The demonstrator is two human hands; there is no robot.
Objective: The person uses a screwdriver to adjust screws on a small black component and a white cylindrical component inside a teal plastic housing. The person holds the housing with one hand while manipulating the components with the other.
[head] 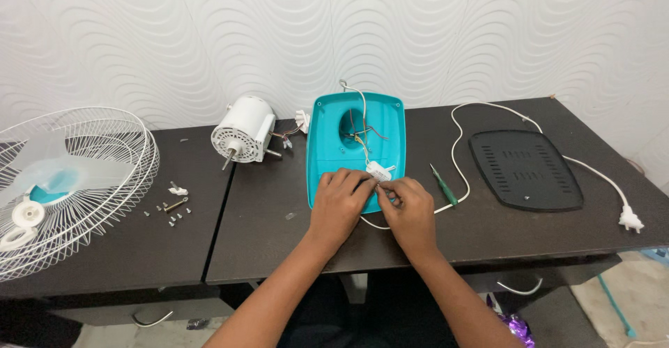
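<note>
Both hands rested on teal fan base (327, 128); left hand (339, 198) and right hand (411, 205) pinched small white part (378, 171), fingers closed.

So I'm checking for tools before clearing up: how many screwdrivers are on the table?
1. A green-handled screwdriver lies on the dark wooden table, just right of the teal plastic fan base, inside the white cord's loop. Others may be hidden under the hands.

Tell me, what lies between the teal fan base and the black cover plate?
In the head view, a green screwdriver and a loop of white power cord lie between teal fan base and black cover plate.
</note>
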